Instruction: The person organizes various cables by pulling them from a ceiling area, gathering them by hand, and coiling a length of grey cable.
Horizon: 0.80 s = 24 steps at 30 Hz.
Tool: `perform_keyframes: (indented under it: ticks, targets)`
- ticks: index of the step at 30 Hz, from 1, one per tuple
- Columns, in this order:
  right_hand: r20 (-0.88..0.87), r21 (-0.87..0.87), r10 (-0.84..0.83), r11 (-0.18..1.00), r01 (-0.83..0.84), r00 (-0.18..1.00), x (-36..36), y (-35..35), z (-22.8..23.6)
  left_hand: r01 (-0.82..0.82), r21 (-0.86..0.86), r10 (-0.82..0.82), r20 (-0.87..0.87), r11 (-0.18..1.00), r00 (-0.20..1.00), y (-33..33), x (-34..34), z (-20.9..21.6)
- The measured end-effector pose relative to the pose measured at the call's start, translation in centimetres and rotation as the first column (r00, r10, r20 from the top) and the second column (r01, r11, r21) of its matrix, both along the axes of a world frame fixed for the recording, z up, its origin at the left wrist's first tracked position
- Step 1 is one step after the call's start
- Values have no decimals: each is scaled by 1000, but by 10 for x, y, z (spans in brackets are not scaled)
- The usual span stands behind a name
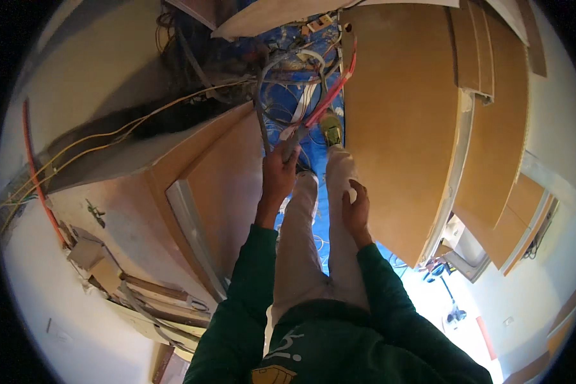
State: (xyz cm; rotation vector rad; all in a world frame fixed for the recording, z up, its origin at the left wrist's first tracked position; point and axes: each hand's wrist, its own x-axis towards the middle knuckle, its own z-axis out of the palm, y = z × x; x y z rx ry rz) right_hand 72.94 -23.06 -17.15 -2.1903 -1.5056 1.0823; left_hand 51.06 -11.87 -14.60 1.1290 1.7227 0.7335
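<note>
My left hand (279, 176) is closed around a flat grey piece (293, 143), whose exact kind I cannot make out. From its far end a bundle of red cables (331, 96) runs up and to the right, toward the brown panel. My right hand (357, 208) hangs over my right leg with fingers loosely apart and nothing in them. Grey and white cables (288, 56) loop across the blue floor covering (318, 200) ahead of my feet.
Brown cabinet panels (400, 121) flank me on the right. A brown cabinet (221, 173) stands close on the left, with yellow cables (118, 133) stretched past its far edge. Scrap pieces (102, 262) lie at the lower left. Beyond the right panels is a metal sink (470, 256).
</note>
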Motion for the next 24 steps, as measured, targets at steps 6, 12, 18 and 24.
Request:
perform_keyframes:
  ticks: [6, 12, 18, 24]
  targets:
    - [-55, 74, 100, 993, -95, 993, -20, 20, 39, -228, 18, 223, 153, 973, 963, 2, -16, 103]
    - [-138, 133, 193, 976, -175, 972, -41, 27, 71, -494, 8, 482, 199, 870, 853, 3, -35, 199]
    - [-164, 129, 170, 980, -150, 972, -39, 1, 91, -693, -12, 599, 513, 721, 615, -23, -61, 259]
    - [-99, 106, 177, 980, -167, 979, 17, -23, 91, -557, 171, 367, 591, 813, 718, -57, -81, 336]
